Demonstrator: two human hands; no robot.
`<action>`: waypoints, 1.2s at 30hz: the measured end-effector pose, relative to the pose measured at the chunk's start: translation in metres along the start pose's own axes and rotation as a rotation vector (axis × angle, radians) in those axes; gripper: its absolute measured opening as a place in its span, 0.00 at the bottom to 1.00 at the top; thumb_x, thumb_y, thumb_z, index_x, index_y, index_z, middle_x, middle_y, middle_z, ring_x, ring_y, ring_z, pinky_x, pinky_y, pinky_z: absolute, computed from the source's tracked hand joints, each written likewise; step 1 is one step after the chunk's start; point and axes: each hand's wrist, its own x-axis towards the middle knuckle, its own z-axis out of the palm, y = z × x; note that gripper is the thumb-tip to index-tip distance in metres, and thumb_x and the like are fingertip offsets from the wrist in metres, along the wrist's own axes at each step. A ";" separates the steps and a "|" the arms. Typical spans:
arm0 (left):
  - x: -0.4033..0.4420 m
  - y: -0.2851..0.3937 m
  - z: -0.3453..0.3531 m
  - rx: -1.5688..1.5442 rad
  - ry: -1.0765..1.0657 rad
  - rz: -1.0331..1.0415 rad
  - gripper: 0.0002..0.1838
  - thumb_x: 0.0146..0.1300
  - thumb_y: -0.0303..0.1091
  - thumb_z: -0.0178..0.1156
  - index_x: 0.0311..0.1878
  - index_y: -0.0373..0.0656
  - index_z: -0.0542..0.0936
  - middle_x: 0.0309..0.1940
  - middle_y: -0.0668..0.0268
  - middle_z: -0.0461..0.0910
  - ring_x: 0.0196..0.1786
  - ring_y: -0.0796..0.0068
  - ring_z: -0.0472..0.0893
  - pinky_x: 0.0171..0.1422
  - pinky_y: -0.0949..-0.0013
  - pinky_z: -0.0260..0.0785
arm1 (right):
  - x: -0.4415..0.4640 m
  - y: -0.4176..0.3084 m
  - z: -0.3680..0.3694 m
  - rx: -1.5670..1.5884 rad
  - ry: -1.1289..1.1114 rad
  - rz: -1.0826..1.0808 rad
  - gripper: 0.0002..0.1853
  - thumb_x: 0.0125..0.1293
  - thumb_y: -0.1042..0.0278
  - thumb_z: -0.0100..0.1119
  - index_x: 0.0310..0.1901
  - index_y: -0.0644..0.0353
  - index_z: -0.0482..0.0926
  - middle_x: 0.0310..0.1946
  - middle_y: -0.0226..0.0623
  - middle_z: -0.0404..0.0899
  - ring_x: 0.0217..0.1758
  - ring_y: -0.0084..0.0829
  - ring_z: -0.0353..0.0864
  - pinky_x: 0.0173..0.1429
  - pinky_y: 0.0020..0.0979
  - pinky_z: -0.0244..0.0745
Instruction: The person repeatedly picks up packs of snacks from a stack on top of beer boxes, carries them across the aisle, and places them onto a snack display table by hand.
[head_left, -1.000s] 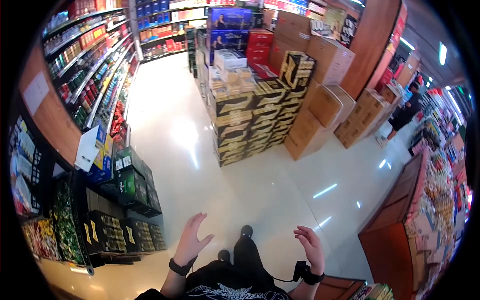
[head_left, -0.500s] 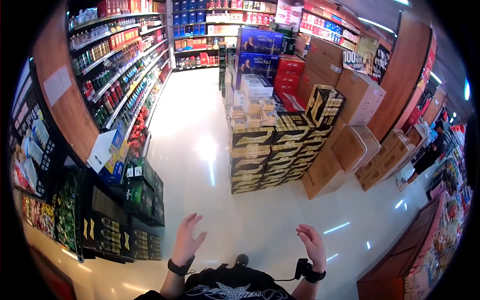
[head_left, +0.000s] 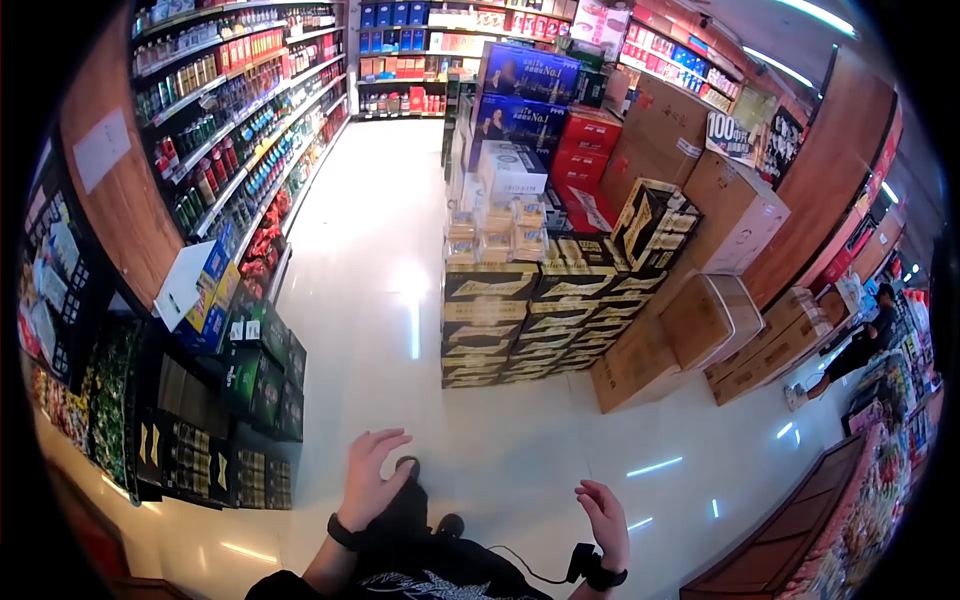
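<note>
My left hand is held out low in front of my body, fingers apart and curved, with nothing in it. Its wrist has a black band. To the right, my right hand is raised over the pale floor, fingers loosely spread and empty. A black band and a small dark device with a cable sit at that wrist. Beyond my hands stands a stack of black and gold cartons, touched by neither hand.
Drink shelves line the left, with green cartons at their near end. Brown boxes stand right of the stack. A person is at the far right, beyond a wooden display.
The view has turned and advanced, so the stack looks nearer than a second ago. My feet have changed position. Both hands stay raised and empty, the right one slightly lower.
</note>
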 end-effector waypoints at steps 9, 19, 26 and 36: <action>0.060 -0.047 0.016 -0.115 0.102 -0.018 0.17 0.55 0.24 0.63 0.50 0.43 0.79 0.49 0.61 0.81 0.57 0.57 0.77 0.72 0.50 0.58 | 0.062 -0.031 0.021 -0.032 0.027 -0.022 0.17 0.69 0.69 0.58 0.57 0.62 0.75 0.45 0.40 0.83 0.47 0.27 0.82 0.53 0.28 0.74; 0.194 -0.096 -0.008 -0.292 0.166 0.003 0.18 0.55 0.25 0.65 0.51 0.41 0.80 0.49 0.60 0.81 0.56 0.58 0.77 0.64 0.59 0.66 | 0.173 -0.089 0.067 -0.076 0.141 -0.129 0.17 0.68 0.69 0.58 0.56 0.63 0.75 0.45 0.41 0.83 0.49 0.30 0.82 0.54 0.29 0.75; 0.254 -0.134 -0.024 -0.301 0.126 0.034 0.19 0.55 0.24 0.65 0.52 0.39 0.79 0.48 0.58 0.81 0.53 0.59 0.79 0.60 0.63 0.69 | 0.232 -0.120 0.124 -0.117 0.074 -0.139 0.17 0.67 0.69 0.59 0.56 0.63 0.75 0.45 0.41 0.83 0.48 0.30 0.82 0.54 0.29 0.75; 0.277 -0.169 -0.013 -0.314 0.088 -0.138 0.20 0.55 0.24 0.65 0.54 0.39 0.78 0.48 0.58 0.80 0.49 0.64 0.80 0.57 0.65 0.71 | 0.326 -0.132 0.161 -0.138 -0.149 -0.141 0.18 0.67 0.66 0.59 0.56 0.63 0.76 0.46 0.43 0.82 0.48 0.32 0.82 0.55 0.31 0.74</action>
